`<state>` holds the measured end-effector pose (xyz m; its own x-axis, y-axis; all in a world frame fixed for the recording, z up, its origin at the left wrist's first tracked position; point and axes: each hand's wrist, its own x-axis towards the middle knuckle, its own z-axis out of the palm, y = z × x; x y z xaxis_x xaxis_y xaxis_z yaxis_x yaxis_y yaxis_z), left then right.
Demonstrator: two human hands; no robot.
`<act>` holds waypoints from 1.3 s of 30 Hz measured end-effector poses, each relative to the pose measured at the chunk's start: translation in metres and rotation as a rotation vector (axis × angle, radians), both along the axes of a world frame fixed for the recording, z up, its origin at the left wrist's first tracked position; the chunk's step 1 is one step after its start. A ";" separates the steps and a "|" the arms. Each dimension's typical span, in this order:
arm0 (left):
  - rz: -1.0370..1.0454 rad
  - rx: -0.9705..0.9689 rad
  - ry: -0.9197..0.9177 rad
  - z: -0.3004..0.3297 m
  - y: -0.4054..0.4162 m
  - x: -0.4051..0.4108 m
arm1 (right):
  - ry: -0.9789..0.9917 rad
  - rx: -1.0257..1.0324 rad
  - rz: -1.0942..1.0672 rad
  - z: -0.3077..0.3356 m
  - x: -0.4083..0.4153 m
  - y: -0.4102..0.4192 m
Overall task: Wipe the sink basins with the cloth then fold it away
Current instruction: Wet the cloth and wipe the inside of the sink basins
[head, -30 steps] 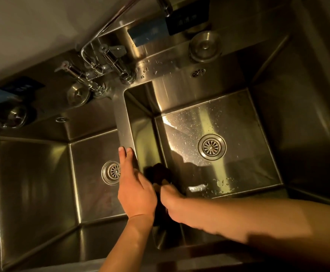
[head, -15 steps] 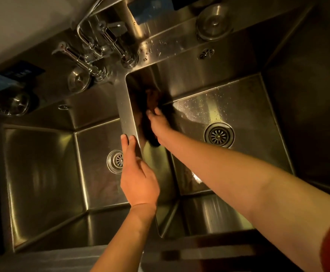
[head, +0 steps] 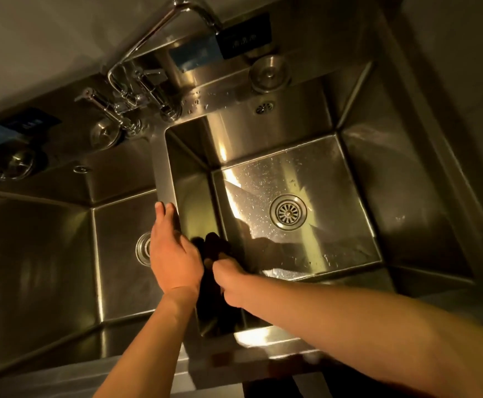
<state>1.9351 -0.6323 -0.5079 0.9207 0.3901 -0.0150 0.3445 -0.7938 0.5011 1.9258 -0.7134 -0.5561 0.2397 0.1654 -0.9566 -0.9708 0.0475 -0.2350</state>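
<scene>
Cloth [head: 216, 254], dark and bunched in the right hand [head: 231, 278], is back at the near end of the divider wall in the right basin [head: 355, 254], down from the far corner; left hand [head: 174, 254] rests flat-fingered on the divider [head: 162, 168]. Wiping looks unfinished.

Both hands crowd the near end of the divider [head: 167, 179] between two steel basins. The right basin [head: 306, 179] floor lies open around its drain [head: 288, 212]. Taps [head: 131, 101] and a spout [head: 177, 12] overhang the far edge.
</scene>
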 end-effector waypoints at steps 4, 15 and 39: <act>-0.089 0.068 0.083 0.013 -0.002 0.002 | -0.178 0.175 -0.163 0.010 0.003 -0.016; -0.285 0.199 0.175 0.008 0.009 0.070 | -0.394 0.192 -0.360 0.051 0.046 -0.108; -0.185 0.174 0.095 -0.005 0.004 0.075 | -1.244 -1.003 0.628 0.038 0.228 -0.027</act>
